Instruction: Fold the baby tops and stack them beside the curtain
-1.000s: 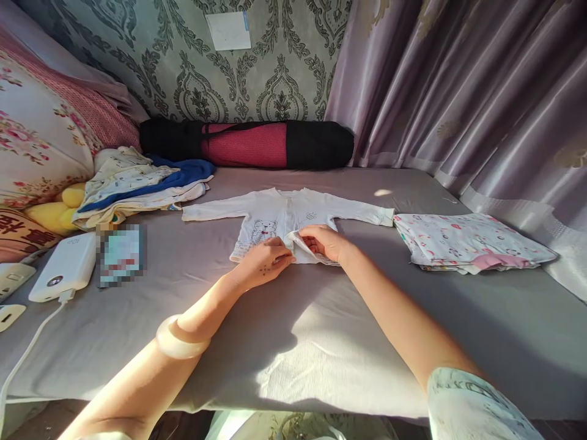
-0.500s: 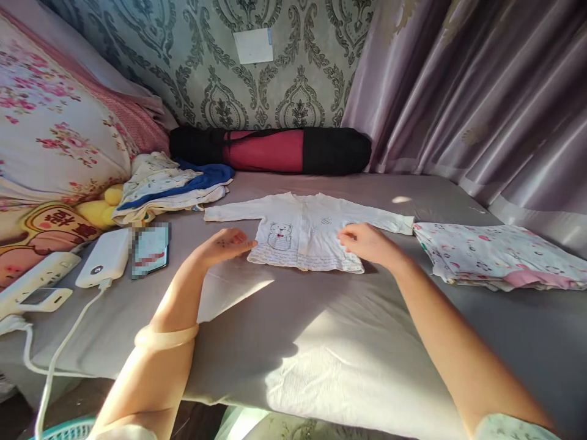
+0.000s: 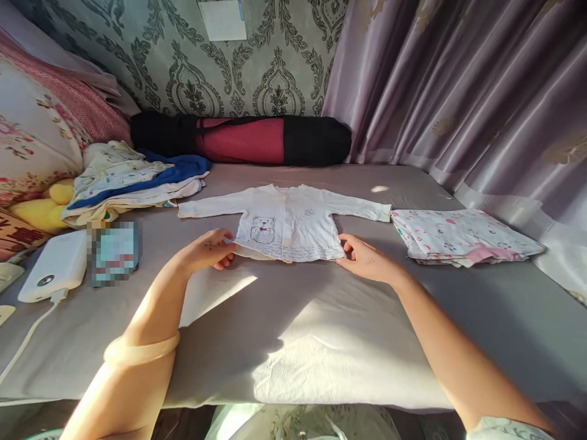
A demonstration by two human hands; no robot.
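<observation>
A small white baby shirt with long sleeves lies spread flat, front up, a bear printed near its left side. At the shirt's lower left corner, my left hand pinches the hem between thumb and fingers. My right hand grips the lower right corner in the same way, thumb below and fingers above. Both sleeves reach straight out to the sides. The hem by my left hand is slightly raised, showing the back layer.
Folded printed cloth lies right of the shirt. Rumpled clothes are piled at the left, behind a power bank and a blurred phone. A black and red rolled bag lies along the wall, beside a curtain.
Both hands have moved onto the shirt's bottom corners and closed on the hem. The view has shifted to the right, so things appear further left.
</observation>
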